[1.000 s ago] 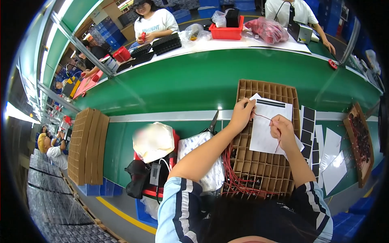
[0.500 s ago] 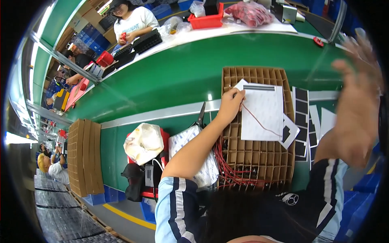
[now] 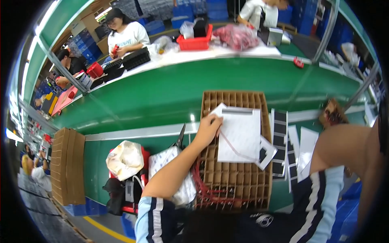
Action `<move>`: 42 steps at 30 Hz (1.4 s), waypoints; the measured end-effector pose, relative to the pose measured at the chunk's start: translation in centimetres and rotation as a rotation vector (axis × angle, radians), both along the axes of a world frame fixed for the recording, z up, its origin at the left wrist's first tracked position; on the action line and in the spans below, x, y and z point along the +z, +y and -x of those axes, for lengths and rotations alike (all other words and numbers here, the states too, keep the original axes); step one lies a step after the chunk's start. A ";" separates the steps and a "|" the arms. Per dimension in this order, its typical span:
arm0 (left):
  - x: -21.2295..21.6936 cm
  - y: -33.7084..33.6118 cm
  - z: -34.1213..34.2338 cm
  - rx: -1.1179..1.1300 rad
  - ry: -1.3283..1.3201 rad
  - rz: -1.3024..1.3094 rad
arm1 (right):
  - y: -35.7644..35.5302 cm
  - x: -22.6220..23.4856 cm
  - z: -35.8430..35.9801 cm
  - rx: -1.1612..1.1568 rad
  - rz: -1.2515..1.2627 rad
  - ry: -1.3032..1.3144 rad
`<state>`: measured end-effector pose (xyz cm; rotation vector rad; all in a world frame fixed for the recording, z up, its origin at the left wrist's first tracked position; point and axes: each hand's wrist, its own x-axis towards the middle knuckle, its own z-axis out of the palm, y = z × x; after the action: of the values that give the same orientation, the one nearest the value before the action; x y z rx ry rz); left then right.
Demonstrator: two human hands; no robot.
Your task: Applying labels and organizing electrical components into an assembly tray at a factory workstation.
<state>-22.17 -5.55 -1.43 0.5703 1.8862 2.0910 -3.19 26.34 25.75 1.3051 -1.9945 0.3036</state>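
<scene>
Left hand (image 3: 207, 128) pinches the white bag (image 3: 239, 135) flat on the divider tray (image 3: 235, 182) by the worktop's near edge; right hand is raised out of view. Bagging seems underway; next needs that hand back.

A flat white zip-top plastic bag (image 3: 240, 135) lay upon the brown cardboard divider tray (image 3: 235, 178); black-and-white label strips (image 3: 279, 141) were laid at three o'clock.

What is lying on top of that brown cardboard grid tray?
A white sheet lies across the cardboard grid tray, pinned at its left edge by the left hand. Red wires sit in the lower cells. The cells beneath the sheet are covered, so their contents cannot be seen.
</scene>
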 end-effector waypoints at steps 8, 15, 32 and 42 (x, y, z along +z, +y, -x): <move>0.6 -4.2 0.5 0.124 -0.066 -0.014 | -14.2 3.3 7.4 0.217 -0.121 0.044; 0.0 -2.3 1.2 0.116 -0.016 -0.047 | -6.0 4.8 7.3 0.195 -0.096 0.136; 0.1 -4.0 0.7 0.140 0.100 0.017 | -4.2 8.1 6.6 0.293 -0.249 0.184; -0.3 -2.8 0.9 0.109 0.094 -0.037 | 3.0 7.4 5.0 0.175 -0.173 0.231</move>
<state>-23.03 -8.33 -1.69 0.5959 1.9748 2.2080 -8.20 29.30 33.12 1.5535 -1.7467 0.0579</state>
